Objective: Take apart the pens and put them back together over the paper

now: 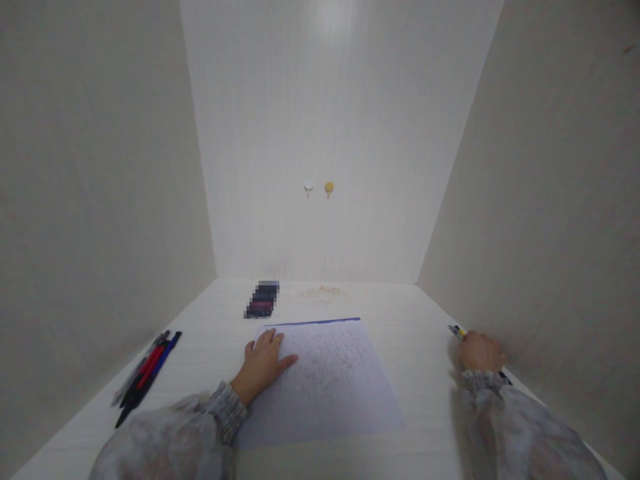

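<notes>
My left hand (261, 368) lies palm down with spread fingers on the upper left part of a sheet of paper (345, 407). Rows of small marks cover the paper's upper part, too blurred to read, and a thin blue strip (313, 323) runs along its far edge. At the right, by the side wall, my right hand (481, 352) is closed over a pen (457, 331). The pen's tip end with a bit of yellow shows beyond the fingers, and a dark end shows behind the hand. Whether more than one pen is under it is hidden.
Several pens (150, 365), black, red and blue, lie together at the left. A dark, pixelated flat object (262, 299) lies beyond the paper. Crumb-like bits (329, 291) lie near the back wall, which carries a white hook (309, 185) and a yellow hook (329, 187). Walls enclose both sides.
</notes>
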A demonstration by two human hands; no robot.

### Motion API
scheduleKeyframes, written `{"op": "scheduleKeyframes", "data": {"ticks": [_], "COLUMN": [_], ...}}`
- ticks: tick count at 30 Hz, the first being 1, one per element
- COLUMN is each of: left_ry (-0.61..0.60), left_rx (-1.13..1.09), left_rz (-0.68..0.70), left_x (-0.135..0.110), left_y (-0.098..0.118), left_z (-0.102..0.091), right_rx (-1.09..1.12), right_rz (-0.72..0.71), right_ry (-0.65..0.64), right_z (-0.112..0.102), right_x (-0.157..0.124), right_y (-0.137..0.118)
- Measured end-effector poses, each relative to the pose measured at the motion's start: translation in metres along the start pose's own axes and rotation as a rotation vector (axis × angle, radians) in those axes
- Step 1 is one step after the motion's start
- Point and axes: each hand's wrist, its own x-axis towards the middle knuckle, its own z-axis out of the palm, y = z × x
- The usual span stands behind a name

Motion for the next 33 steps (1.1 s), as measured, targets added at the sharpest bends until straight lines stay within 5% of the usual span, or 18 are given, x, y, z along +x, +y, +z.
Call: {"op": "scheduleKeyframes", "data": {"ticks": [5, 10, 16, 21, 25, 29, 33], "left_ry": [-0.005, 0.008, 0.064, 0.132, 0.215, 0.293, 0.303], "left_rx": [-0.022, -0.080, -0.156, -0.178, -0.186, -0.237, -0.100], "left_rz": [-0.006, -0.023, -0.027, -0.027, -0.036, -0.015, -0.155], "left_x": [-0.001, -0.001, -0.002, -0.004, -0.006, -0.014, -0.030], "left_y": [0.002, 0.004, 0.002, 0.001, 0.000, -0.011, -0.040], "left_z": [0.000, 0.002, 0.001, -0.004, -0.014, -0.030, -0.052], "right_rx": [-0.031, 0.096, 0.389, 0.525, 0.527, 0.613, 0.696], "right_rz": [-0.028, -0.410, -0.887, -1.130, -1.246, -1.200, -1.141], "right_ry": [0.151, 0.294, 0.319, 0.195, 0.080, -0.042, -0.134], "right_z": [-0.008, -0.021, -0.053, -0.060, -0.047, -0.036, -0.033], "right_x": [-0.005, -0.032, -0.084, -0.120, -0.138, -0.139, -0.134], "right_y": [-0.017, -0.068, -0.149, -0.189, -0.194, -0.188, -0.186]}}
